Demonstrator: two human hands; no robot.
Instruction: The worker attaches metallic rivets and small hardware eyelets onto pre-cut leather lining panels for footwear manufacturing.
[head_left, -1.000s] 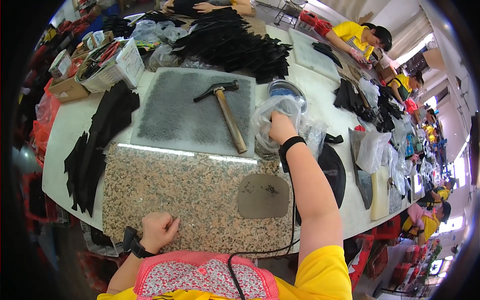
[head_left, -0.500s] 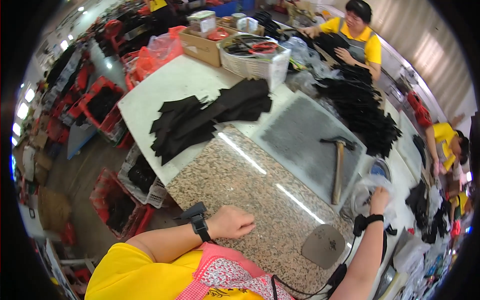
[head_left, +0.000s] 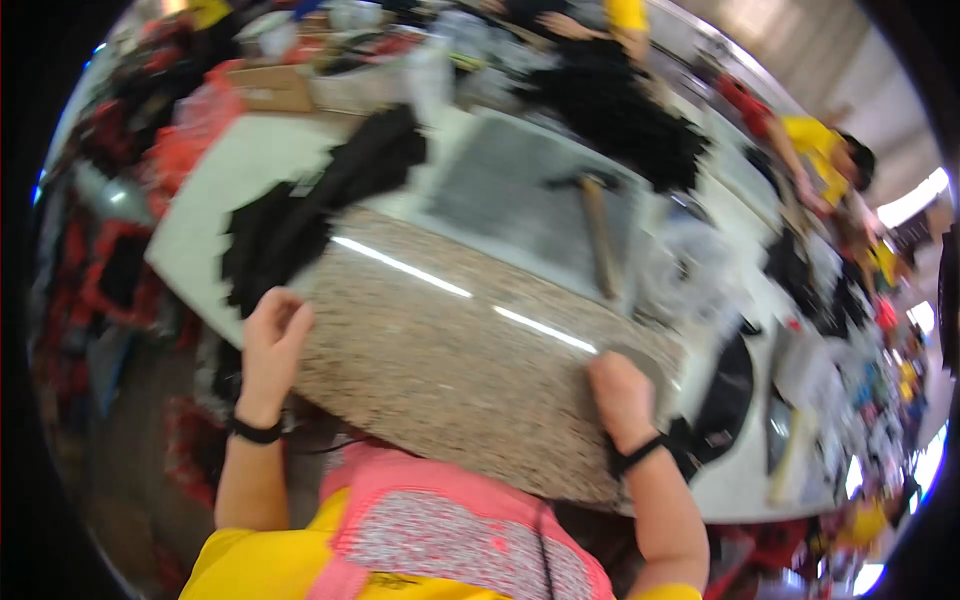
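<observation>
Grey-brown pad [head_left: 657,368] lies near the right end of the granite slab [head_left: 440,350], partly hidden by the right hand [head_left: 622,393], which has left the clear plastic bag [head_left: 690,270] and now sits curled at the pad; blur hides whether its fingers grip anything. Handling has thus shifted from bag to pad. The left hand [head_left: 275,335] has moved out to the slab's left edge, near the black cut pieces [head_left: 320,200], fingers loosely bent, its contents impossible to tell.
</observation>
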